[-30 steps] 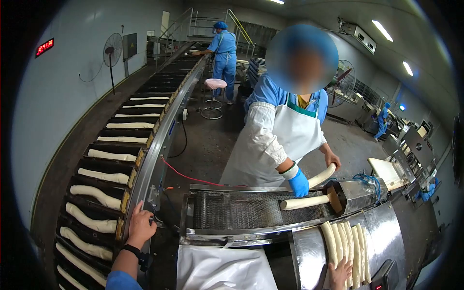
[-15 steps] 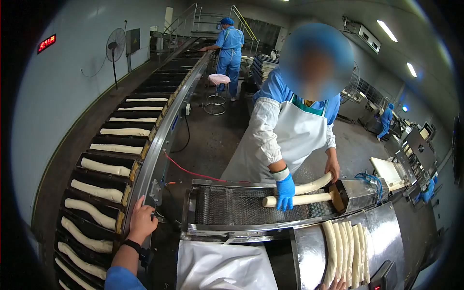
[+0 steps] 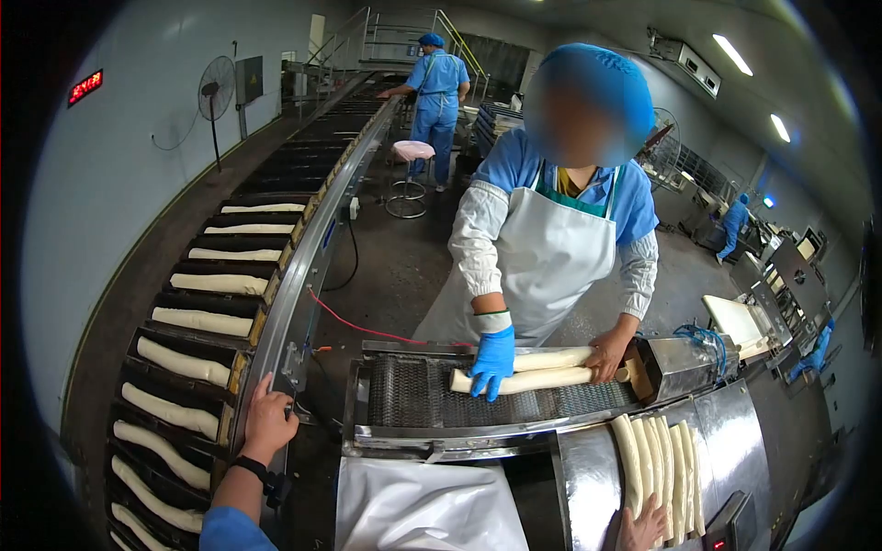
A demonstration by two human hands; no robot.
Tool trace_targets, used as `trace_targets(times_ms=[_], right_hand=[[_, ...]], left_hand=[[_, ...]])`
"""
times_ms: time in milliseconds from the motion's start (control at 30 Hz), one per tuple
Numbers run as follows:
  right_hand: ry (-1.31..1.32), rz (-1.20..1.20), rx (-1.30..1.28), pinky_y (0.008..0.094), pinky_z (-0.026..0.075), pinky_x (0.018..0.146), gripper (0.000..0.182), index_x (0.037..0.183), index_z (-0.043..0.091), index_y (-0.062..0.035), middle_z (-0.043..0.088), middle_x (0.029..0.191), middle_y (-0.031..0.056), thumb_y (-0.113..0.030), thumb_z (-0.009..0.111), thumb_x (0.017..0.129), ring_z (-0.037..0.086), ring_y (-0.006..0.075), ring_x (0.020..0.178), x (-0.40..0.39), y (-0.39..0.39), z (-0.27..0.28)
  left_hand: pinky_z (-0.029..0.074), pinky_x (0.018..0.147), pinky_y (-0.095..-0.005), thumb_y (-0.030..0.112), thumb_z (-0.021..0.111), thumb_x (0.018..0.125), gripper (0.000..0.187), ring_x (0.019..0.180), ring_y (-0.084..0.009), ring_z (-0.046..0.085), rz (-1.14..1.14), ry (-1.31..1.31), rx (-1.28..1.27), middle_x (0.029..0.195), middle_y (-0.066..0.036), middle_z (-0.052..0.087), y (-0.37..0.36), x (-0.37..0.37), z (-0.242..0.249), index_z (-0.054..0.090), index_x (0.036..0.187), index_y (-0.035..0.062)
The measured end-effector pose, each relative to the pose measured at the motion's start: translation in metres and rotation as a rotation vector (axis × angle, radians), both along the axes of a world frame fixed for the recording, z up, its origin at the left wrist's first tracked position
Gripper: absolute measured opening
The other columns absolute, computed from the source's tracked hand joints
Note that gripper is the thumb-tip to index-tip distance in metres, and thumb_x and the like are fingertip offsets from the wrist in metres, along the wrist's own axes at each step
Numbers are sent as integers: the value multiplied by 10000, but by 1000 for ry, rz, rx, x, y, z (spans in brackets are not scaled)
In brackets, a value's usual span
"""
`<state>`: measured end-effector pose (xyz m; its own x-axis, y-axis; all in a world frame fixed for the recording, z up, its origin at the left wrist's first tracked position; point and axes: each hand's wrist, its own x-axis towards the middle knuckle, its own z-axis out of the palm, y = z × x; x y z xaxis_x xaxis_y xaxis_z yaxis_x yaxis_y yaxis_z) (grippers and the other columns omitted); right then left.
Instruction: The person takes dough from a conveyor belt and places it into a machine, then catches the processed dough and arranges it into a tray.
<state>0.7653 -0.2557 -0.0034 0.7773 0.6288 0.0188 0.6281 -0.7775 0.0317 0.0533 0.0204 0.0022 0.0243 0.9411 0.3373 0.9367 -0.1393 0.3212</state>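
My left hand point(image 3: 268, 418) rests on the metal side rail point(image 3: 303, 266) of the long conveyor, fingers loosely bent and nothing visible in them. Beside it, long white dough rolls point(image 3: 170, 409) lie one to each dark tin point(image 3: 175, 384). At the lower right, my right hand point(image 3: 645, 525) has its fingers spread over the near ends of several dough rolls point(image 3: 660, 473). These lie side by side on a sloping metal tray point(image 3: 735, 450). Part of that hand is cut off by the frame's lower edge.
Across from me, a co-worker point(image 3: 570, 216) holds two dough rolls point(image 3: 528, 378) on a mesh belt point(image 3: 413, 393), one hand blue-gloved. White sheeting point(image 3: 427, 505) covers the near surface. Another person point(image 3: 437, 101) stands farther along the conveyor, near a stool point(image 3: 411, 151).
My right hand has moved up farther onto the dough rolls. The co-worker's gloved hand and the dough on the mesh belt shifted left. Dough in the tins appears nearer to me.
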Motion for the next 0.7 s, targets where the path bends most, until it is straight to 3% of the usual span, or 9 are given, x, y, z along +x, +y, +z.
trace_targets(times_ms=[233, 367, 533, 567, 600, 667, 700], right_hand=[[21, 24, -22, 701, 235, 1115, 878, 1604, 270, -264, 294, 1564, 334, -697, 542, 890, 305, 567, 1396, -13, 9, 22], [-163, 201, -49, 650, 277, 1120, 818, 1584, 329, -283, 366, 1528, 323, -664, 546, 893, 350, 503, 1398, 19, -11, -21], [-160, 252, 79, 573, 290, 1159, 830, 1494, 465, -52, 394, 1533, 287, -555, 682, 870, 333, 507, 1417, -4, -35, -25], [-177, 254, 191, 557, 301, 1154, 802, 1448, 489, 21, 391, 1513, 328, -483, 713, 866, 346, 521, 1395, -9, -42, -35], [-176, 251, 193, 557, 301, 1154, 802, 1448, 489, 21, 391, 1513, 328, -483, 713, 866, 346, 521, 1395, -16, -49, -37], [-150, 284, 454, 562, 321, 1134, 793, 1445, 479, 37, 406, 1473, 363, -408, 745, 844, 375, 531, 1360, -40, -47, -33], [-261, 289, 455, 572, 373, 1080, 759, 1421, 506, 11, 441, 1418, 374, -366, 766, 815, 436, 530, 1293, -45, -49, -36]], left_hand=[[329, 1180, -503, 84, 680, 737, 237, 1410, -387, 412, 16, 4, -91, 1092, -186, 709, -4, 6, 1, 735, 950, -5], [337, 1172, -503, 103, 681, 739, 226, 1392, -394, 432, 9, 6, -17, 1062, -193, 709, -2, 12, -6, 730, 929, -8], [349, 1169, -487, 129, 680, 737, 250, 1382, -398, 447, 4, 24, -27, 1052, -192, 718, 4, 11, -13, 748, 932, -12], [349, 1169, -487, 129, 680, 737, 250, 1382, -398, 447, -4, 29, -63, 1052, -192, 718, -8, 7, -18, 748, 932, -12], [348, 1171, -482, 128, 683, 739, 247, 1384, -396, 445, -9, 44, -78, 1051, -190, 718, -6, 3, -17, 747, 934, -10], [346, 1175, -472, 125, 689, 745, 241, 1387, -391, 441, -5, 61, -72, 1049, -188, 718, 7, 1, -14, 745, 938, -8], [344, 1177, -465, 120, 695, 741, 243, 1387, -389, 441, -19, 71, -71, 1044, -182, 719, 7, -1, -14, 746, 941, -7]])
